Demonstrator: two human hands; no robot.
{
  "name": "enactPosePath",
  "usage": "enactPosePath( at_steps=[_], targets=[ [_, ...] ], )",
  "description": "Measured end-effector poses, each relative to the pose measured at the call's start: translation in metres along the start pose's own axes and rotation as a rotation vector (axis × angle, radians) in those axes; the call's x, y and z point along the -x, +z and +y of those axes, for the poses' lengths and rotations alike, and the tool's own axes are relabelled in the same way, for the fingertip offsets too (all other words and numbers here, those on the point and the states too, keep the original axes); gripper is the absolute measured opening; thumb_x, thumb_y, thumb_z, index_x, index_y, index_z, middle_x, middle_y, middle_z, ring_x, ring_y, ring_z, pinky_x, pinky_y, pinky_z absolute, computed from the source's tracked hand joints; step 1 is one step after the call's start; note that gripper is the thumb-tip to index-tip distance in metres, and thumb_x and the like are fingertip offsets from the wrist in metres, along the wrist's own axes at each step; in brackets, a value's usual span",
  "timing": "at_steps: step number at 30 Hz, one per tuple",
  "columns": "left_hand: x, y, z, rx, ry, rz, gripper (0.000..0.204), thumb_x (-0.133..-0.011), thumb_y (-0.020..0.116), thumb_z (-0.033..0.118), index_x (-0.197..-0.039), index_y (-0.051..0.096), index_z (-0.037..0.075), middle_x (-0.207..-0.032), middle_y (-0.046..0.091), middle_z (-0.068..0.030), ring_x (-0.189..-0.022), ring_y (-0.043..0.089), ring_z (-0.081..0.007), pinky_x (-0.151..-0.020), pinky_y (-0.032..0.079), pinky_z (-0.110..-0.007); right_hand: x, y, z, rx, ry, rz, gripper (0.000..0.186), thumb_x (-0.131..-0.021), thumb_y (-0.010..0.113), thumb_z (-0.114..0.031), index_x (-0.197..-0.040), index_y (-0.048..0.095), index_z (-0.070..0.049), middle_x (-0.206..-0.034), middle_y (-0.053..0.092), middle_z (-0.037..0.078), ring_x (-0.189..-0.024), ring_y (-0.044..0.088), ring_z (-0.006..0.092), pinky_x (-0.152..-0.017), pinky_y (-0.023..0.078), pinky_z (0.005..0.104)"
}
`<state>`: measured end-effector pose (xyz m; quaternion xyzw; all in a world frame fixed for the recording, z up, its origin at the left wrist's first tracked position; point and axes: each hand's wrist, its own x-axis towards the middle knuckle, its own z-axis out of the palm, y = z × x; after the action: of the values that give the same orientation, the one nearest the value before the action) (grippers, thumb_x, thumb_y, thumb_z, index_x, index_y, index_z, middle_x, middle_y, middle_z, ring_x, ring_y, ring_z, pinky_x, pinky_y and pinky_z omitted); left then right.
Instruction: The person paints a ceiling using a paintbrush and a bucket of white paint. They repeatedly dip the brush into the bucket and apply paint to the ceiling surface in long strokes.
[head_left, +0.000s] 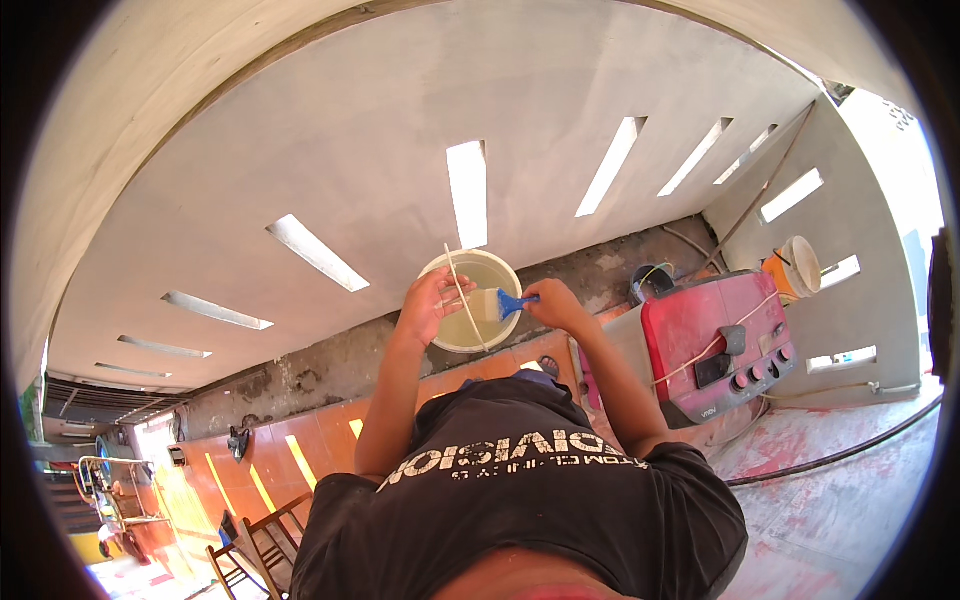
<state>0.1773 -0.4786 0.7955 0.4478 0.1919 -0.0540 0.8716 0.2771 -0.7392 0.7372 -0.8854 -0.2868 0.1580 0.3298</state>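
Observation:
A wide paintbrush with a blue handle (515,303) and pale bristles (484,304) is held level over a round white bucket (510,272). My right hand (553,304) is closed around the end of its handle. Opposite, my left hand (430,303) has its fingers apart at the bristle tips, by the bucket's left rim. A thin pale stick (456,270) slants across the bucket's mouth, close to the left fingertips. Pale liquid seems to fill part of the bucket; the brush and hands cover some of it.
A grey wall (380,130) with narrow slots rises ahead. To my right stand a red twin-tub washing machine (690,330), a dark bucket (652,282) and an orange-and-white bucket (795,268). A black hose (830,462) crosses the floor; a wooden chair (265,545) stands lower left.

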Motion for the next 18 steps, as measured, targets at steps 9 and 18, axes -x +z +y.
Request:
enactPosePath(
  at_steps=[9, 18],
  targets=[
    [-0.018, 0.014, -0.009, 0.022, 0.008, -0.002, 0.038, -0.101, 0.054, 0.028, -0.126, 0.053, 0.000, -0.111, 0.064, -0.0137, -0.116, 0.063, -0.0310, -0.091, 0.052, -0.041, 0.009, -0.015, 0.020, -0.166, 0.048, -0.008, 0.016, -0.081, 0.070, -0.008, -0.092, 0.072, 0.003, -0.070, 0.070, 0.011, -0.063, 0.067, 0.0188, -0.063, 0.051, 0.0332],
    [-0.053, 0.047, -0.016, -0.027, 0.011, 0.022, 0.044, -0.101, 0.051, 0.031, -0.133, 0.051, 0.000, -0.113, 0.064, -0.0124, -0.117, 0.061, -0.0293, -0.094, 0.050, -0.041, 0.009, -0.047, 0.077, -0.404, 0.137, -0.049, 0.017, -0.088, 0.067, -0.008, -0.102, 0.070, 0.003, -0.074, 0.068, 0.006, -0.065, 0.063, 0.0125, -0.061, 0.050, 0.0290]
  ],
)
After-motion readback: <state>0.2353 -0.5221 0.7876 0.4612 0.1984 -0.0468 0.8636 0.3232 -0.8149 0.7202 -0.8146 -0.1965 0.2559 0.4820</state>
